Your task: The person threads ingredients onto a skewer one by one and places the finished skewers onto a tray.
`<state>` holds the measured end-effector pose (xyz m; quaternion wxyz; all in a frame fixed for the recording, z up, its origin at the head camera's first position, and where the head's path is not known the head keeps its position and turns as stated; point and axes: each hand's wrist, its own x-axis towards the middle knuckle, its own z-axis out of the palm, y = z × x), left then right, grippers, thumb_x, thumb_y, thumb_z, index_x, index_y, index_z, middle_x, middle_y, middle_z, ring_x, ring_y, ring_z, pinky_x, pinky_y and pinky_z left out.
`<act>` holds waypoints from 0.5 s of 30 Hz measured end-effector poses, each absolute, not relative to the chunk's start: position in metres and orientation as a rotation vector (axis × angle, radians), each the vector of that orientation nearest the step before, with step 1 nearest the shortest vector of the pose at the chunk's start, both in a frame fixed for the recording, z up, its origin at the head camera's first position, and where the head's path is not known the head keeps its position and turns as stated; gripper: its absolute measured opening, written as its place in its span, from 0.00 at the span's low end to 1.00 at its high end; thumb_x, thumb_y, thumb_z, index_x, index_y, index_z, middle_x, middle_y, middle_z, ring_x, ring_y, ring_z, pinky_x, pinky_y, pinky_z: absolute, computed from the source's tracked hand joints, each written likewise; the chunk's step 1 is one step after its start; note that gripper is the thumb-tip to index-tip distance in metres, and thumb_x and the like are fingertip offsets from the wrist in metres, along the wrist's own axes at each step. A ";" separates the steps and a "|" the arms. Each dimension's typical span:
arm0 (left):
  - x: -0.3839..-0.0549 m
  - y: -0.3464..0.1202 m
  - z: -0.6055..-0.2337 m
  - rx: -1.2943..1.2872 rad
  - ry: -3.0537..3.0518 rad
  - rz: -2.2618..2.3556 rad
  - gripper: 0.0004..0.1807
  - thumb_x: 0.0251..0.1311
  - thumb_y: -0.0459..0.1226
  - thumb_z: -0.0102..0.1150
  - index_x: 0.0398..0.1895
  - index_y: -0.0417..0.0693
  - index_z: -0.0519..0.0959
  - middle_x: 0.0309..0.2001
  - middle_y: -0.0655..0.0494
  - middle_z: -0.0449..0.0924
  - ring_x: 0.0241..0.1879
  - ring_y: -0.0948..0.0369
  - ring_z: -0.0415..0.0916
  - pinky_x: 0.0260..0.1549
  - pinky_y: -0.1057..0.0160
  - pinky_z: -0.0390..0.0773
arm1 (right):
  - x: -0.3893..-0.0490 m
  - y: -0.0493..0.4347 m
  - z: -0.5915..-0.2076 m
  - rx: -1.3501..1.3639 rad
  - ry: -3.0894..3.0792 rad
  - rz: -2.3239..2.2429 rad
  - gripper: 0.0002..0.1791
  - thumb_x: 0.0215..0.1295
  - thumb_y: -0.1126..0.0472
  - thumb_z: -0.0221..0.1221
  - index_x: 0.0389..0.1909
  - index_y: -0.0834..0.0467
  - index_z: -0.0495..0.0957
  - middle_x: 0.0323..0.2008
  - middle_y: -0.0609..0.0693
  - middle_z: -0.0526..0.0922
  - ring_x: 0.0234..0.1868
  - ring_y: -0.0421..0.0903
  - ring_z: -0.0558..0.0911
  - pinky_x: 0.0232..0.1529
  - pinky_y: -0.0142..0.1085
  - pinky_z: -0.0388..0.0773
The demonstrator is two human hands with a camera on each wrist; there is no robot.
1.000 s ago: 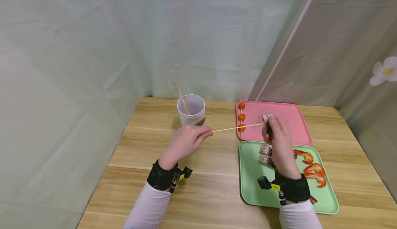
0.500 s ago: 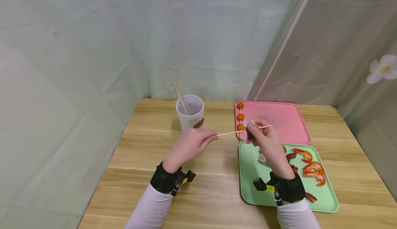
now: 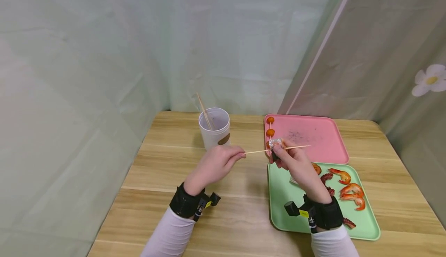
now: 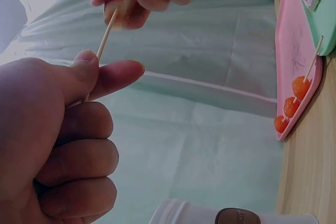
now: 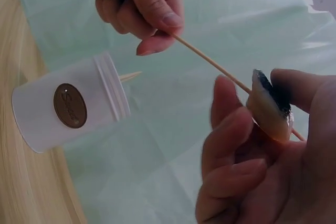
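My left hand [image 3: 213, 165] pinches one end of a thin wooden skewer [image 3: 256, 151] between thumb and forefinger, its other fingers curled in. The skewer runs through a chunk of fish [image 5: 269, 109] with dark skin and a pale side. My right hand [image 3: 301, 172] holds that chunk in its fingers, above the near-left part of the pink tray [image 3: 313, 133]. Past the chunk, the pointed end of the skewer sticks out to the right. Orange balls [image 4: 292, 107] on another skewer lie along the pink tray's left side, partly covered in the head view.
A green tray [image 3: 285, 214] in front bears shrimp [image 3: 352, 188], octopus tentacle pieces [image 3: 326, 177], a round brown slice [image 3: 317, 168] and fish partly hidden by my right hand. A white cup [image 3: 211, 136] with skewers stands behind my left hand. A curtain [image 3: 223, 55] hangs behind the table.
My right hand has moved left, sliding the fish chunk along the skewer from its tip toward my left hand. The tip now shows to the right. My left hand has shifted slightly right.
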<state>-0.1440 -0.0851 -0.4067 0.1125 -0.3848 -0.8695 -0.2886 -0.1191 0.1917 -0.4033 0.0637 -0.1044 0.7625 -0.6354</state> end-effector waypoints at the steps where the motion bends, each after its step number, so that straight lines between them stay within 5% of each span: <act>1: -0.144 -0.085 -0.407 -1.130 -2.551 -0.843 0.09 0.79 0.39 0.60 0.44 0.47 0.88 0.38 0.58 0.89 0.37 0.64 0.84 0.41 0.59 0.84 | -0.119 0.191 -0.404 -0.338 2.302 -1.904 0.23 0.86 0.48 0.52 0.52 0.67 0.79 0.34 0.56 0.82 0.31 0.47 0.74 0.36 0.35 0.70; 8: -0.142 -0.081 -0.405 -1.125 -2.593 -0.804 0.09 0.79 0.39 0.59 0.43 0.48 0.88 0.36 0.59 0.88 0.35 0.65 0.82 0.40 0.59 0.83 | -0.120 0.186 -0.407 -0.387 2.311 -1.848 0.22 0.88 0.48 0.48 0.42 0.62 0.80 0.30 0.55 0.81 0.28 0.49 0.73 0.32 0.36 0.68; 15: -0.136 -0.066 -0.411 -1.185 -2.613 -0.828 0.09 0.81 0.39 0.56 0.44 0.47 0.84 0.28 0.63 0.78 0.28 0.65 0.74 0.31 0.63 0.76 | -0.120 0.167 -0.416 -0.511 2.290 -1.641 0.23 0.90 0.49 0.43 0.48 0.61 0.81 0.31 0.53 0.84 0.31 0.52 0.80 0.32 0.38 0.75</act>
